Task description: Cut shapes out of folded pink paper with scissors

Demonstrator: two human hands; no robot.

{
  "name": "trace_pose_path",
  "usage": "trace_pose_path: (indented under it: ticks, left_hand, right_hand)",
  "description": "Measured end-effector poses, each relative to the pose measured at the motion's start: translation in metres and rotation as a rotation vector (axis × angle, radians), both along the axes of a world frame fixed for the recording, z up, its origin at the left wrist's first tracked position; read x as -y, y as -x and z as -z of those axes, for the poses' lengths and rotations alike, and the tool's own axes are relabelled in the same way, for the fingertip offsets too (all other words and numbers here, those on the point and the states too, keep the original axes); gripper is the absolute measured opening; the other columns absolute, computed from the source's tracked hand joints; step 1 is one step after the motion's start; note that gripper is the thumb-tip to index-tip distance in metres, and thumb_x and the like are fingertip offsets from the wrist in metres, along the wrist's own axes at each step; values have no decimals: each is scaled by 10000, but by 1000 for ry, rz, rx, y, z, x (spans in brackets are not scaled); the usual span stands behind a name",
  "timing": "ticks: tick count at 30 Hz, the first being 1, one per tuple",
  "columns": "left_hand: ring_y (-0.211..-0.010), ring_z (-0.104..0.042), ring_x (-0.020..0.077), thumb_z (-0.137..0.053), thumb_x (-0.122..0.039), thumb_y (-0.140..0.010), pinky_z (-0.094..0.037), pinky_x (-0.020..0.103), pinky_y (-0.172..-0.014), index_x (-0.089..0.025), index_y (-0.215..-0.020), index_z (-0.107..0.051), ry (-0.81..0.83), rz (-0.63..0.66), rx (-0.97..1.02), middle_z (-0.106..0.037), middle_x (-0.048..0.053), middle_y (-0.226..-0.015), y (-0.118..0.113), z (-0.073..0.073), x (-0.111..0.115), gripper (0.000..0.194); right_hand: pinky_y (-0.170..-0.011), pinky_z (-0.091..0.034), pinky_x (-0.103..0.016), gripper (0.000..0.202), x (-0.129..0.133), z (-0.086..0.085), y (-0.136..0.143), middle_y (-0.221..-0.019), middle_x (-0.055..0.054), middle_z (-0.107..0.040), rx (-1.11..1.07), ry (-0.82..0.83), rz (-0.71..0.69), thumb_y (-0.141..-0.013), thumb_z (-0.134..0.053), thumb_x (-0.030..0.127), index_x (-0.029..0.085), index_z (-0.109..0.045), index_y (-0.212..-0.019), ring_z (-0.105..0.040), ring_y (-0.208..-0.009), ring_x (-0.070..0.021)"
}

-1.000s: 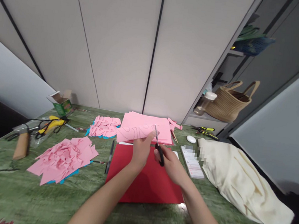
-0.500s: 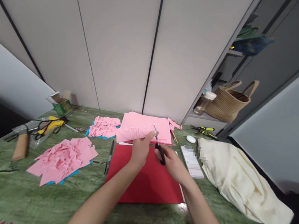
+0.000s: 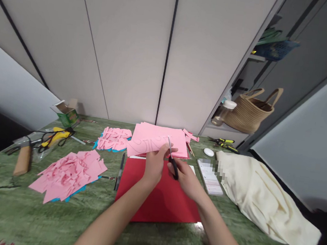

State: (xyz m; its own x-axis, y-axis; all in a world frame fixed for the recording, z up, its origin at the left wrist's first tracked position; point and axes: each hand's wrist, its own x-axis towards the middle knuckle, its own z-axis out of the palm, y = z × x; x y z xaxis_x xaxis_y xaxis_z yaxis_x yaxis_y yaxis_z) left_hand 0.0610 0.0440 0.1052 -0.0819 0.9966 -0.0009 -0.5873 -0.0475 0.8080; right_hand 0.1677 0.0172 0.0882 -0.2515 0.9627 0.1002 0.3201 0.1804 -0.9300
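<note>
My left hand (image 3: 154, 165) pinches a pink paper strip (image 3: 141, 145) with curved letter outlines drawn on it. In my right hand (image 3: 186, 176) is a pair of scissors (image 3: 174, 167) with black handles, its blades pointing up at the strip's right end. Whether the blades are parted is too small to tell. Both hands are above a red sheet (image 3: 159, 201) on the table. Just behind the strip lies a stack of pink paper (image 3: 162, 131). To the left sit cut pink letter pieces (image 3: 115, 138) on blue paper.
A heap of pink scraps (image 3: 70, 172) lies on the green table (image 3: 32, 217). A dark pen (image 3: 121, 169) borders the red sheet. On the right are a phone (image 3: 210, 178), a white mouse (image 3: 208, 152), pliers (image 3: 223, 143) and cream cloth (image 3: 256, 193). A yellow glue gun (image 3: 58, 136) lies left.
The scissors and my right hand have shifted slightly left. A small flap of the pink strip now sticks out to the right of the blades. My left hand stays nearly in place.
</note>
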Motion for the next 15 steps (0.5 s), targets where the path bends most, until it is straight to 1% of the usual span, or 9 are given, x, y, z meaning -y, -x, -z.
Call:
trace_pose_path:
  ticks: [4,7,9,11,13,15]
  left_hand:
    - [-658,-646,164,-614,-305,-716,-463,242,-585,-116,-792,-631,4,21,2,-651,45,-656,-1,3,-1,205]
    - [-593,-618,136,-616,-322,-716,-449,215,-521,-110,-793,-631,15,36,-18,-633,36,-617,-1,6,-4,227]
    - [-493,-572,109,-624,-346,-705,-399,196,-420,-111,-803,-629,41,66,-32,-632,31,-627,0,8,-7,255]
    - [-401,-510,82,-628,-374,-696,-320,184,-341,-117,-817,-628,62,96,-42,-639,28,-649,0,10,-9,284]
    - [-403,-510,77,-639,-375,-685,-322,181,-350,-116,-802,-631,63,87,-21,-645,28,-655,-1,11,-11,284]
    - [-469,-555,91,-658,-354,-669,-381,186,-416,-109,-756,-637,51,46,8,-636,26,-622,-2,12,-13,261]
  right_hand:
    - [-513,-292,-228,239,-3,4,2,-599,42,-450,-3,-18,24,-855,-470,393,188,-467,-734,-393,-560,-110]
    - [-504,-301,-230,269,-4,4,5,-581,38,-475,-37,3,24,-849,-479,417,184,-468,-716,-417,-542,-110]
    - [-472,-297,-229,280,-4,4,6,-600,36,-504,-85,55,11,-843,-481,444,185,-474,-737,-414,-489,-97]
    - [-445,-296,-231,281,-4,3,7,-607,44,-512,-140,108,-3,-838,-484,467,188,-485,-803,-402,-426,-83]
    - [-459,-321,-238,283,-4,3,7,-565,62,-492,-187,127,-22,-837,-494,471,191,-491,-878,-417,-404,-87]
    - [-497,-349,-247,292,-4,5,6,-517,75,-466,-236,128,-47,-833,-512,466,189,-497,-925,-450,-428,-101]
